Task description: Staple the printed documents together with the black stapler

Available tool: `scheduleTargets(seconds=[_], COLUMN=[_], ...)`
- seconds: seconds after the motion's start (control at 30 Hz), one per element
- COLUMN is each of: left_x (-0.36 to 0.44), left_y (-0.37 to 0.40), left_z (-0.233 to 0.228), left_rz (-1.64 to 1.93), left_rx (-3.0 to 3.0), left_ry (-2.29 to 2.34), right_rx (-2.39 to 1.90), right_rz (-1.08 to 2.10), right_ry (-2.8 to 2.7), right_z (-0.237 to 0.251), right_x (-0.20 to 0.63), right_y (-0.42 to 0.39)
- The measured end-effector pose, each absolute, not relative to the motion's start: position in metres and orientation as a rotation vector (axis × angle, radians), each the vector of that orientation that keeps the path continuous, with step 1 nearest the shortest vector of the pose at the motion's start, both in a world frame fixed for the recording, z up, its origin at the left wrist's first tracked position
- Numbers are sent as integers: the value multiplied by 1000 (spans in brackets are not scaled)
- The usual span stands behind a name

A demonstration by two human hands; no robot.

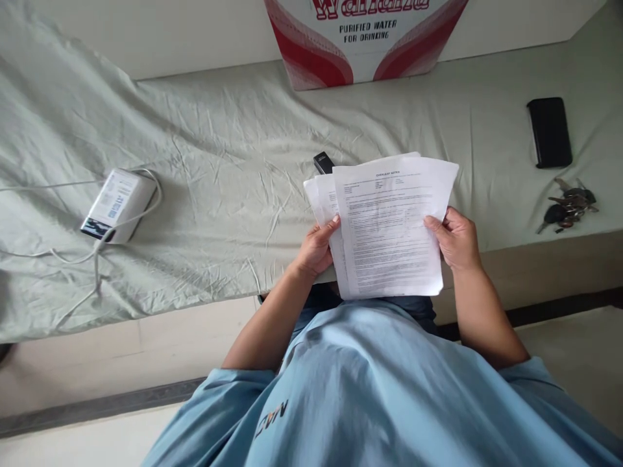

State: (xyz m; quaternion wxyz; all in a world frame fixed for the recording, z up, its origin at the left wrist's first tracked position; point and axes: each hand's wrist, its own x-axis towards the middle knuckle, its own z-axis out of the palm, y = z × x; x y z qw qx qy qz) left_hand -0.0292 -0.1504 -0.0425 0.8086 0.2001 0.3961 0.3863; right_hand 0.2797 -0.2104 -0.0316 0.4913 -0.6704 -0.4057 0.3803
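Several loose printed sheets of paper (392, 233) are held up over the front edge of the table, fanned a little toward the left. The top sheet carries a heading and many lines of small text. My left hand (318, 246) pinches the left edges of the sheets, thumb on top. On the right edge, my right hand (455, 237) grips them with its thumb on the printed face and its fingers behind, partly hidden. A small black object (323, 163) pokes out behind the top left of the sheets; its lower part is covered.
A pale green cloth (219, 168) covers the table in wrinkles. At the left lies a white box-shaped device (119, 206) with a white cable (150, 214). A red and white water carton (360, 48) stands at the back. A black phone-like case (549, 133) and keys (568, 206) lie right.
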Motion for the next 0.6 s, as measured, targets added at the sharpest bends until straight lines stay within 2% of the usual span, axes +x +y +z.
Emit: scheduleTargets(seconds=[0.33, 0.6], left_x=[-31, -31], left_y=[-148, -149], left_z=[-42, -48], left_rz=[817, 793], left_rx=[397, 392], left_ry=[793, 796], right_rx=[-1695, -1683], right_rz=[733, 884], right_ry=[-1005, -1015], right_z=[-36, -30], right_x=[297, 290], right_y=[-212, -211])
